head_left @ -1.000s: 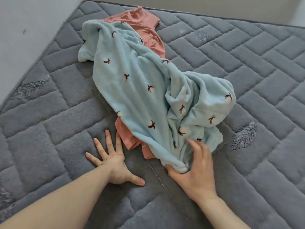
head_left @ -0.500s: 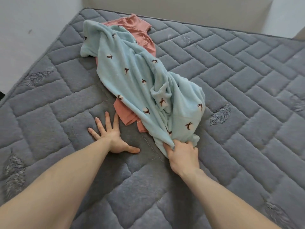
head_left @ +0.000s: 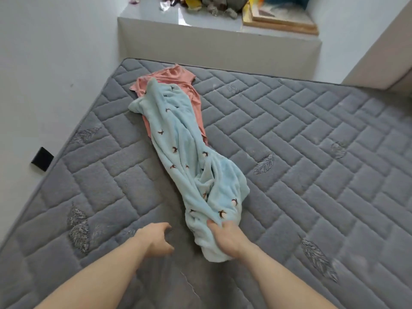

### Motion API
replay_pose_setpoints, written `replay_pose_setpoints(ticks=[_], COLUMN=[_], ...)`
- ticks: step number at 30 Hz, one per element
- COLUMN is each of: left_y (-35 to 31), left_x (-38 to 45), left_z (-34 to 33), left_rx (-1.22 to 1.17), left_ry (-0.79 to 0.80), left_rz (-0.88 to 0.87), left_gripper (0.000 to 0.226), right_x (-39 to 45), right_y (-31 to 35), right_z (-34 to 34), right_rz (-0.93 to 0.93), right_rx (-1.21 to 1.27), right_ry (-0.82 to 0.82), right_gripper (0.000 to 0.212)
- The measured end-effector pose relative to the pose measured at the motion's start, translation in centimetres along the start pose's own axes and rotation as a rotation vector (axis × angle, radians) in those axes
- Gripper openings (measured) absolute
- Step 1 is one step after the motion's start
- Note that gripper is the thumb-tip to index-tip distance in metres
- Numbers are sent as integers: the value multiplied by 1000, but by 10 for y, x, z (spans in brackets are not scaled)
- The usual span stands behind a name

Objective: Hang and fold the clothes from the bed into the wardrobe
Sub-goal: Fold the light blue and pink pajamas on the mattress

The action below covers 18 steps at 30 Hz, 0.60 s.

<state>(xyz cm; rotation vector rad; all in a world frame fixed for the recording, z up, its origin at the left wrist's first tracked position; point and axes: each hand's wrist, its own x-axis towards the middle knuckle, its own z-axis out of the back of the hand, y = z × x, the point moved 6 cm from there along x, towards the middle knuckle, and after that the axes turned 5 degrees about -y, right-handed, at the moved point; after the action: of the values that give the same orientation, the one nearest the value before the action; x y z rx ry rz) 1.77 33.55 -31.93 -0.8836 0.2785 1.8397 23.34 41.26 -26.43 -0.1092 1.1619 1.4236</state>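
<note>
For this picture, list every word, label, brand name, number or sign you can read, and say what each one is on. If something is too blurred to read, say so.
No readable text anywhere.
Light blue garment: small bird-like motifs only, no letters.
Pink garment: plain.
Grey mattress: stitched leaf designs, no label showing.
Clutter on the ledge: too blurred to read.
Black plate on the wall: no marking visible.

We note the pink garment (head_left: 170, 82) largely hidden beneath the blue garment (head_left: 182, 148); ledge clutter (head_left: 200, 4) is cut off, unidentifiable.
</note>
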Motion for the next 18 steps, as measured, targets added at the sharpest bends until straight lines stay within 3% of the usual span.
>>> replay_pose_setpoints(ticks=[4, 9, 12, 13, 15, 17, 18], left_y=[-28, -89, -119, -127, -136, -140, -139], left_x=[-73, -195, -255, -271, -300, -326, -336], left_z=[34, 84, 125, 141, 171, 194, 204], left_rx=[-130, -399, -592, -680, -806, -789, -765], left_ry=[-30, -60, -205, -271, -388, -434, -436], left_rz=[-133, -330, -393, -405, -404, -341, -330], left_gripper=[85, 111, 112, 105, 65, 19, 14], right_x=[-67, -180, -244, -265, -308, -344, -361], right_y=[63, 141, 174, 183, 196, 201, 202], right_z=[56, 133, 166, 176, 194, 210, 217], right_rz=[68, 83, 89, 95, 107, 111, 116], right_rx=[223, 494, 640, 686, 764, 844, 899], right_ry=[-138, -236, -244, -254, -271, -291, -299], right_gripper=[44, 48, 53, 49, 41, 41, 42])
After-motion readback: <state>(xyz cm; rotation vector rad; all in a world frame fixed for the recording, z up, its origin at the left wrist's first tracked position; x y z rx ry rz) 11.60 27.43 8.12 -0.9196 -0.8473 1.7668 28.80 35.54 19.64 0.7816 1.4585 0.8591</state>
